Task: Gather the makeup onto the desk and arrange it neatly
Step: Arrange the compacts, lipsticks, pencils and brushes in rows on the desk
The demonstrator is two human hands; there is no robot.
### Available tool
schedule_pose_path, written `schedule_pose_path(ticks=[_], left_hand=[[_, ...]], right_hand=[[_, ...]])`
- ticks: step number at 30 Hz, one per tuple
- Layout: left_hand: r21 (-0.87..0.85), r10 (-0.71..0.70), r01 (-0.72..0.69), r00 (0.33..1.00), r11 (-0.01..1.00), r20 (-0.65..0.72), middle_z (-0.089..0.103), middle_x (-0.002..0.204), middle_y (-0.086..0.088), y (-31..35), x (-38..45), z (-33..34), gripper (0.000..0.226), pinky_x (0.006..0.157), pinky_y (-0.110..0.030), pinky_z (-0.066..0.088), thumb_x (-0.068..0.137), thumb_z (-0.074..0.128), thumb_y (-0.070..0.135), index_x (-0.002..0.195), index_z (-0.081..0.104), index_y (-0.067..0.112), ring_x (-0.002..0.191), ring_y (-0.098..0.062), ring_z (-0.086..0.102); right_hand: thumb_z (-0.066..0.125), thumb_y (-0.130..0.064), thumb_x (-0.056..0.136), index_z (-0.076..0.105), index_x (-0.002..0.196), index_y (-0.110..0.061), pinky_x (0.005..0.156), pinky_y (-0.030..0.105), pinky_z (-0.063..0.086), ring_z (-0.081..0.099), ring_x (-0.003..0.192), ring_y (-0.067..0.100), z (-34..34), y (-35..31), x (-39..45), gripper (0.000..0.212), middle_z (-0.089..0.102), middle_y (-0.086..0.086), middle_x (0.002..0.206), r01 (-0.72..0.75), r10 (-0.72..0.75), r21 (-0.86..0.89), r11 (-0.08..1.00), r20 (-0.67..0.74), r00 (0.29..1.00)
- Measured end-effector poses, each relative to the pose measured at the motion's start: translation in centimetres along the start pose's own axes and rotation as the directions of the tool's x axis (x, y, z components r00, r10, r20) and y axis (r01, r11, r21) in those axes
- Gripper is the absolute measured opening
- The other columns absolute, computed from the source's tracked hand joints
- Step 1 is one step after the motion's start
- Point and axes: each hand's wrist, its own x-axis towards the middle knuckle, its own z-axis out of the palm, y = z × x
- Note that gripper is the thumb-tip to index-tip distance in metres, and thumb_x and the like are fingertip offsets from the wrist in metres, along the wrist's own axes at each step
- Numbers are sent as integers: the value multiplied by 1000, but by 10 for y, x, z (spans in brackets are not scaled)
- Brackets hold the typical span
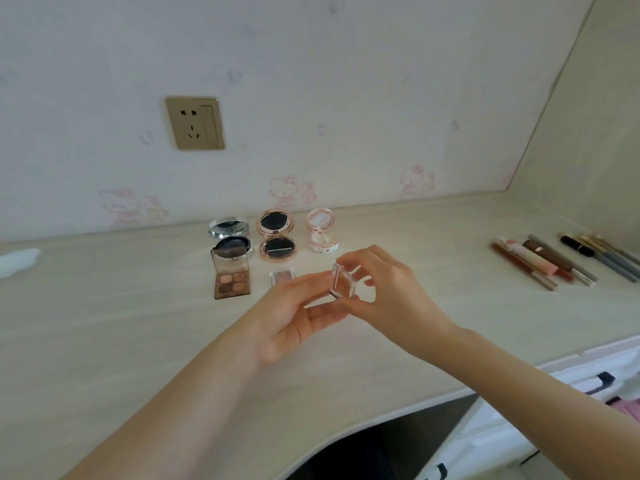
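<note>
Above the pale desk [138,341] both hands hold a small clear square eyeshadow case [343,284]. My left hand [298,313] pinches its lower left side; my right hand [384,292] pinches its top and lower right corner. Behind them lie an open brown four-colour palette [231,276], a small clear pink eyeshadow [281,277], an open silver compact [230,237], an open rose-gold compact [276,235] and an open pink compact [321,232]. At the right lies a row of lip glosses and pencils [543,265] beside black and gold brushes [599,252].
The wall behind carries a gold power socket [195,123]. Something white [17,261] lies at the desk's left edge. The desk's front edge curves above a dark gap [363,448]. White furniture [519,427] stands at lower right.
</note>
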Motion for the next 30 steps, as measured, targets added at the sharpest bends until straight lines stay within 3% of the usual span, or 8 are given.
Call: schedule_pose_path(ticks=[6,12,19,24,30], left_hand=[[-123,12,-18,999,992,-49,65,119,-19,-13,-2,-16,38,81,-37,57,77,69,12,112,67,-3,96,-32,68],[-138,-17,7,997,990,-69,67,116,-20,-14,1,-23,37,76,-35,58,74,71,10,108,69,-3,94,-33,69],[-168,-19,15,1000,986,-22,62,122,-24,-12,1,-28,34,85,-39,56,81,63,6,113,66,-5,108,-41,63],[-122,-36,34,999,992,-8,62,121,-27,-14,1,-27,36,86,-42,56,82,60,3,117,62,-7,109,-43,62],[-9,57,-58,992,998,-114,67,109,-26,-12,0,-23,32,73,-38,59,82,63,8,113,65,2,98,-41,67]], right_hand=[[79,-27,75,61,113,-23,82,15,47,58,93,1,11,-1,4,42,59,-9,103,-9,9,4,1000,62,998],[79,-23,75,64,115,-22,85,22,50,61,94,3,14,4,6,43,63,-7,103,-43,37,56,998,103,994],[65,-15,89,72,107,-22,88,21,53,66,92,-5,5,14,13,21,73,-13,98,-139,109,203,969,151,982],[49,-10,98,69,110,-20,87,34,55,66,94,5,7,21,16,26,72,-10,98,-148,126,181,972,128,984],[42,-8,99,65,113,-15,77,27,57,69,83,7,10,23,22,28,72,-4,92,-213,180,258,943,146,973]])
